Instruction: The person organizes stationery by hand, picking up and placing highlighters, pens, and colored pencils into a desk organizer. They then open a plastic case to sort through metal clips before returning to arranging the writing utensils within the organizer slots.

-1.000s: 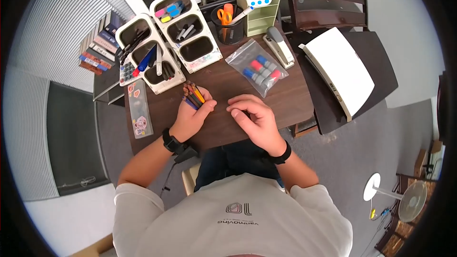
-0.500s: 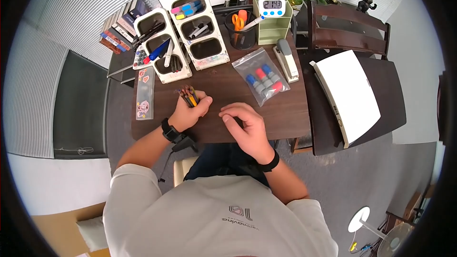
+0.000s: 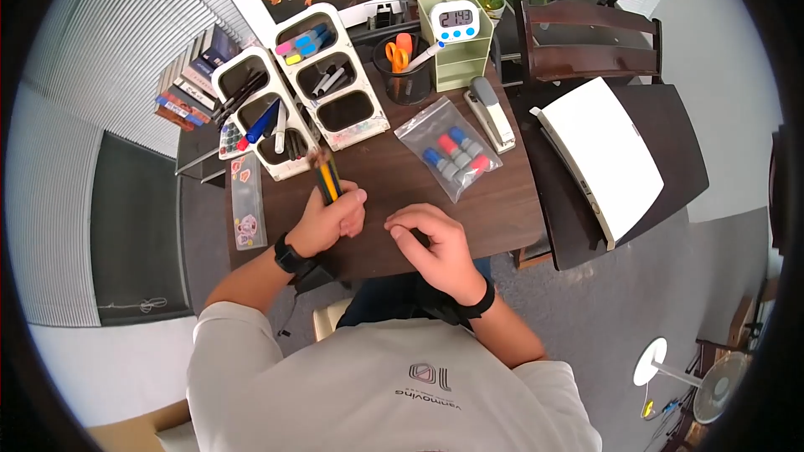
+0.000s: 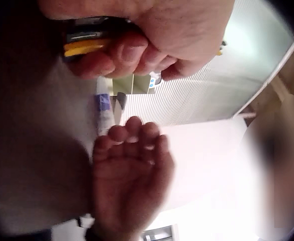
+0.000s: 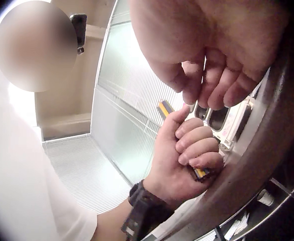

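In the head view my left hand (image 3: 328,219) grips a bundle of pencils (image 3: 327,182) at the desk's near side. Yellow and dark barrels stick out above the fist towards the white organizer. Both ends of the bundle (image 5: 163,109) show past the curled fingers in the right wrist view. My right hand (image 3: 434,244) hovers near the desk's front edge, to the right of the left hand, with its fingers loosely bent and nothing in them. From the left wrist, its palm (image 4: 129,183) faces the camera.
Two white organizers (image 3: 356,134) with pens and highlighters stand behind the left hand. A stickered clear case (image 3: 246,209) lies at the left. Further right are a zip bag of markers (image 3: 452,169), a stapler (image 3: 490,115), a mesh pen cup (image 3: 409,88) and a green holder (image 3: 461,75) with a timer.
The pencils stand out further from my left fist, in a tighter, straighter bundle. My right hand keeps nearly the same pose. The head view has shifted slightly.
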Tool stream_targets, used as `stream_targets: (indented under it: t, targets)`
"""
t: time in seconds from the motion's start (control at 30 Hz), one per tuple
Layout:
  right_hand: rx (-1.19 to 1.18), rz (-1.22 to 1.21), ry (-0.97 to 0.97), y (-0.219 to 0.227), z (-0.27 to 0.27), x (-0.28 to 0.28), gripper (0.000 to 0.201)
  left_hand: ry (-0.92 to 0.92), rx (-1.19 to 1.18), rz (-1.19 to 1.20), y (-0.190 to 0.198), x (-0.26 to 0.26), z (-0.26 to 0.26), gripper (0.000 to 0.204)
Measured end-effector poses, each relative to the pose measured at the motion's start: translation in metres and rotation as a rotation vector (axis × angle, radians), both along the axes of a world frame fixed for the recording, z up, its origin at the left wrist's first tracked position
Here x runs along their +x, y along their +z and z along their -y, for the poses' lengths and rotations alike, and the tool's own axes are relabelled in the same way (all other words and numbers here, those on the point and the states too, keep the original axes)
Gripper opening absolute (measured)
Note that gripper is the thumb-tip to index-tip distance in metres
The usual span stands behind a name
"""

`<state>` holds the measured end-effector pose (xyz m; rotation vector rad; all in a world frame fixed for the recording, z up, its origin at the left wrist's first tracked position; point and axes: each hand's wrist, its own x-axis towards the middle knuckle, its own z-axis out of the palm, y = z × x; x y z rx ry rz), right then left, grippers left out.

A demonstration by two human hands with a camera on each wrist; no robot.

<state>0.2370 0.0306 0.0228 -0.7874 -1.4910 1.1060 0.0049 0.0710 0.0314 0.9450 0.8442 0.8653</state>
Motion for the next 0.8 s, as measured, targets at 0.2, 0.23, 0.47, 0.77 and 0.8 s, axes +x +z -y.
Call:
stream_targets:
  t: [0.2, 0.23, 0.47, 0.77, 0.8]
  targets:
    - [0.064, 0.081, -0.041, -0.002, 0.002, -0.005, 0.010, -0.306, -0.525, 0.167, 0.016, 0.002, 0.011, 0.038]
    - [0.054, 0.088, -0.041, 0.000, 0.003, -0.007, 0.010, -0.329, -0.494, 0.229, 0.005, -0.004, 0.010, 0.035]
    - [0.145, 0.349, 0.014, 0.005, 0.008, -0.021, 0.032, -0.050, -0.482, 0.404, -0.010, -0.012, 0.027, 0.031]
    - [0.240, 0.570, -0.106, 0.009, 0.022, -0.055, 0.040, 0.025, -0.395, 0.506, -0.017, -0.020, 0.032, 0.026]
    - [0.201, 0.525, -0.078, 0.010, 0.023, -0.054, 0.038, 0.026, -0.405, 0.510, -0.016, -0.021, 0.032, 0.027]
